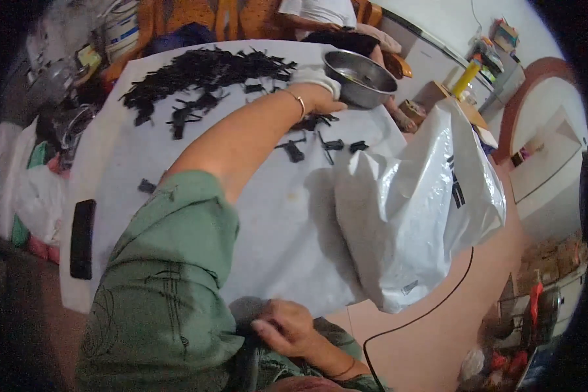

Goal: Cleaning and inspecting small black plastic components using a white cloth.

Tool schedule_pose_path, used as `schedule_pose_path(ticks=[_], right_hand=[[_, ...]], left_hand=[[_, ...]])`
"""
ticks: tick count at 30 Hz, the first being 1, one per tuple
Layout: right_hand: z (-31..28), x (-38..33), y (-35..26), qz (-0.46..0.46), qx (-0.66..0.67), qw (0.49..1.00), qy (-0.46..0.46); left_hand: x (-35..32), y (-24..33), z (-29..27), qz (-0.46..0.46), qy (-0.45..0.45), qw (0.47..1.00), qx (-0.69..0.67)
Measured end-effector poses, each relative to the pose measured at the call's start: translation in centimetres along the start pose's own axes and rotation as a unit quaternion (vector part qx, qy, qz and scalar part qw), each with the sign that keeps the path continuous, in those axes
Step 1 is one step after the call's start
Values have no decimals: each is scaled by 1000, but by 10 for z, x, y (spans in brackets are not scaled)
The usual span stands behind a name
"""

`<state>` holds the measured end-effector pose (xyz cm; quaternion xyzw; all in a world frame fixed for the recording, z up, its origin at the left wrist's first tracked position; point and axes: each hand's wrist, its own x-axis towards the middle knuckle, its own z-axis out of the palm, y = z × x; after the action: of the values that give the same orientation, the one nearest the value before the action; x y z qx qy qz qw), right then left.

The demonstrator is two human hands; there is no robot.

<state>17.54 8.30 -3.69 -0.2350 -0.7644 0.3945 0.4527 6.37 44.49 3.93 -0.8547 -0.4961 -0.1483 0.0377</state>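
Bowl (360,77): steel, at the far right of the tabletop (268,215), tilted toward the viewer, gripped at its near rim.

Nearest, right hand (286,326) low by the lap, fingers curled loosely against green cloth, pinching nothing visible. Just above it, a white plastic bag (411,215) slumped at the tabletop's right edge, hanging partly over the side. A black cord (431,307) looping across the floor below the bag. At the left edge, a flat black phone (81,238).

Farther up, left hand (317,85) in a white glove at the end of an outstretched arm, bangle (300,102) at the wrist, fingers closed around the bowl's rim. Scattered black clips (320,147) beneath the forearm; beyond them a dense pile (202,72) of the same across the far tabletop.

Farthest, another person's arm (307,23) behind the bowl.
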Motion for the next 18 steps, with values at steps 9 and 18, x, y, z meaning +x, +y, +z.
schedule_pose_path(ticks=[9,18], right_hand=[[-7,-2,0,-19,91,996,-14],[-3,-11,1,10,-23,1000,-14]], left_hand=[[-26,-11,28,0,-141,990,-28],[-203,46,-76,109,-298,947,-41]])
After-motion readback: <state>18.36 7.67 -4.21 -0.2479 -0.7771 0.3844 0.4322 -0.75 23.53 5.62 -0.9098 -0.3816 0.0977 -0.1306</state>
